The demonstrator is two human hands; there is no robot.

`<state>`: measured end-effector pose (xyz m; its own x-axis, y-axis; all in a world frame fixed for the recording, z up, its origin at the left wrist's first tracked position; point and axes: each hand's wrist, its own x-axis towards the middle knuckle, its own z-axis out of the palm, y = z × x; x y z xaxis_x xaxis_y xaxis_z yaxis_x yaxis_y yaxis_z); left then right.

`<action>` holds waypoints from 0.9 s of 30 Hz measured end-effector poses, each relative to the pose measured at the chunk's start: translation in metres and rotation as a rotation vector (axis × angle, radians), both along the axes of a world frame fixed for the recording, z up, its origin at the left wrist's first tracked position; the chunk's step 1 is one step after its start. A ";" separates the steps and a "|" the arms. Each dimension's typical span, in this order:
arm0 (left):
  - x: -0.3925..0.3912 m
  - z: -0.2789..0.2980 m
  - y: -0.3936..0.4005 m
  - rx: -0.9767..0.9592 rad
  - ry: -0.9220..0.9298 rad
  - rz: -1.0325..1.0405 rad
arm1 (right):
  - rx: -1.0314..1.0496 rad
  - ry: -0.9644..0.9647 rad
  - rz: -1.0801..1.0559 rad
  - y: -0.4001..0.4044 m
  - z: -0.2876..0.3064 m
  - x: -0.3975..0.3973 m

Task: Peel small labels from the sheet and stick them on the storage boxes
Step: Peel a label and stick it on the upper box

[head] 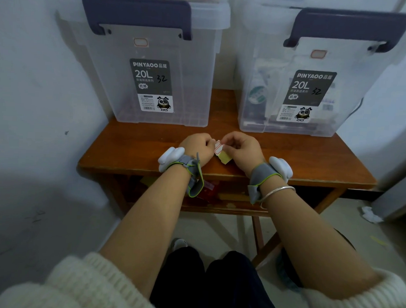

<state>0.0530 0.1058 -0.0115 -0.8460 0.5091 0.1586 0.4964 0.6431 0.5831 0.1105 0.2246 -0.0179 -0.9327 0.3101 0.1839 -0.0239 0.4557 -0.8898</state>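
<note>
Over the middle of the wooden table (133, 146), my left hand (197, 146) and my right hand (240, 147) meet with curled fingers around a small label sheet (224, 157) with yellowish backing. A white label with a red border (218, 148) stands between the fingertips of both hands. Two clear storage boxes stand at the back: the left box (154, 67) and the right box (299, 79). Each carries a small red-bordered label near its top, one on the left box (140, 42) and one on the right box (318, 54).
White walls close in on the left and right of the table. More clear boxes are stacked above the two. A shelf under the tabletop holds red and yellow items (210, 188). Crumpled paper (370, 214) lies on the floor at right. My knees are below.
</note>
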 end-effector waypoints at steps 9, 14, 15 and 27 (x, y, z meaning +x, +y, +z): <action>0.000 0.000 0.000 -0.018 0.001 -0.001 | -0.004 0.010 -0.009 0.000 0.000 0.001; -0.001 0.001 0.000 -0.023 -0.009 -0.010 | 0.010 0.002 -0.036 -0.001 0.002 0.001; -0.002 0.000 0.000 -0.020 -0.013 -0.009 | 0.011 0.002 -0.038 -0.001 0.002 0.001; -0.002 0.000 0.000 -0.042 -0.021 0.009 | 0.153 0.055 -0.045 -0.002 0.001 0.000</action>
<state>0.0514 0.1059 -0.0112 -0.8534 0.5072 0.1198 0.4785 0.6715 0.5658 0.1109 0.2230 -0.0173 -0.9058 0.3159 0.2824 -0.0469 0.5877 -0.8077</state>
